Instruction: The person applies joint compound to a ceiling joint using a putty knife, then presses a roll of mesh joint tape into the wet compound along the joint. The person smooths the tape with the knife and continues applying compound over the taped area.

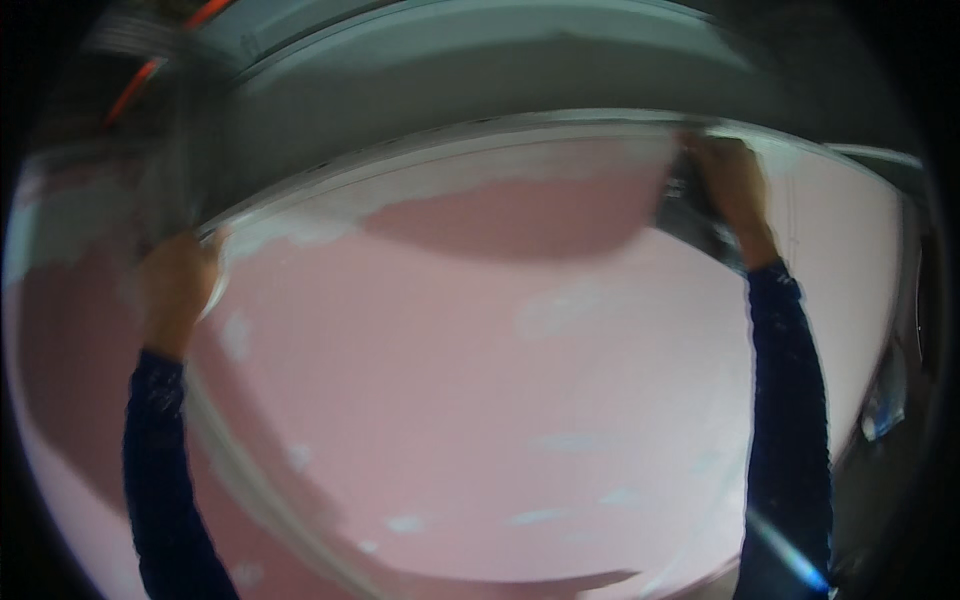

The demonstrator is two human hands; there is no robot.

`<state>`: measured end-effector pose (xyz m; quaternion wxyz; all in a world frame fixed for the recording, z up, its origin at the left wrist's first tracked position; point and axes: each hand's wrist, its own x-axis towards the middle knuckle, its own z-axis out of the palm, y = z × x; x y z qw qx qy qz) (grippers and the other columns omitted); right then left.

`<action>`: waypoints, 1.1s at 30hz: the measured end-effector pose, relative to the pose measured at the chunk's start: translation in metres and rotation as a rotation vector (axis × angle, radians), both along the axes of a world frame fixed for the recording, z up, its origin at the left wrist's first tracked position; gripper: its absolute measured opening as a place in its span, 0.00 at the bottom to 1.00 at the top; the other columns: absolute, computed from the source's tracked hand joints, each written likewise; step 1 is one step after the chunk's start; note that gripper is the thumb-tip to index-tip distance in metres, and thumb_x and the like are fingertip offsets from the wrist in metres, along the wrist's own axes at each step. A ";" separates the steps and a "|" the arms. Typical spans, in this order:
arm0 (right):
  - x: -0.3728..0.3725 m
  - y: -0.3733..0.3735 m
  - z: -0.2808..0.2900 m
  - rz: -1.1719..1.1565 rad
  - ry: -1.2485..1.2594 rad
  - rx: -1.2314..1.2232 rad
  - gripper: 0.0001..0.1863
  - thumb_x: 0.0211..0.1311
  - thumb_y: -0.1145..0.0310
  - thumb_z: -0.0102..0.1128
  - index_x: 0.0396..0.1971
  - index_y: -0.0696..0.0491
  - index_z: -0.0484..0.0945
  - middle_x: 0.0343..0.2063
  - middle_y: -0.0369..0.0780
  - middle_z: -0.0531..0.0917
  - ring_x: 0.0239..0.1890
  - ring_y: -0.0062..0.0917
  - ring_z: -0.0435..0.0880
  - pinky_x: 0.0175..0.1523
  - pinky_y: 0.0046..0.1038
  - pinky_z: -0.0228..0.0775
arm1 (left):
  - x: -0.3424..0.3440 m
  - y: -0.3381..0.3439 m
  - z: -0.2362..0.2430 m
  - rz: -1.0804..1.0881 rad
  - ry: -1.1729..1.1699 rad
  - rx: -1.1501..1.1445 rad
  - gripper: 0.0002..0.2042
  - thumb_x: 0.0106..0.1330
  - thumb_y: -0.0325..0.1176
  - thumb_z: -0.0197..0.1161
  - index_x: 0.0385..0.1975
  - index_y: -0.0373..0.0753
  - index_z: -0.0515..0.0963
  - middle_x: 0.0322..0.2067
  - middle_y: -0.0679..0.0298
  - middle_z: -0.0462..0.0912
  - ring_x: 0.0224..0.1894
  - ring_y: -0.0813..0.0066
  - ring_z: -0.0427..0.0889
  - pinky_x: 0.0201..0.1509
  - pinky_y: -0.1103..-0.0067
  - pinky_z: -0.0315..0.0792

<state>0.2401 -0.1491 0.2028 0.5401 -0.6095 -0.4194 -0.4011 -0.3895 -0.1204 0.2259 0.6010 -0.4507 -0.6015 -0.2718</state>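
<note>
A pink panel [480,360] with pale, smeared patches fills most of the view, with a light strip along its curved-looking upper edge [450,135]. My left hand [178,285] is at that edge's left end, fingers curled around something pale that I cannot make out, partly hidden by the hand and blurred. My right hand [730,185] is closed on a dark, flat tool [685,215] against the upper right of the panel. The tool is blurred, and a shadow spreads to its left. Both forearms wear dark blue sleeves.
Beyond the upper edge is a grey recessed surface [470,75]. Orange strips [135,90] show at top left. A darker pink surface [70,330] adjoins on the left. At the right, beside the panel's edge, hangs a crumpled pale object [885,395].
</note>
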 end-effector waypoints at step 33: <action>0.010 -0.004 0.022 -0.128 -0.260 0.034 0.27 0.64 0.49 0.70 0.59 0.46 0.76 0.32 0.42 0.89 0.37 0.43 0.89 0.44 0.41 0.82 | -0.184 0.128 0.030 0.181 0.399 -0.018 0.19 0.71 0.28 0.58 0.61 0.49 0.77 0.33 0.58 0.82 0.39 0.56 0.83 0.45 0.63 0.78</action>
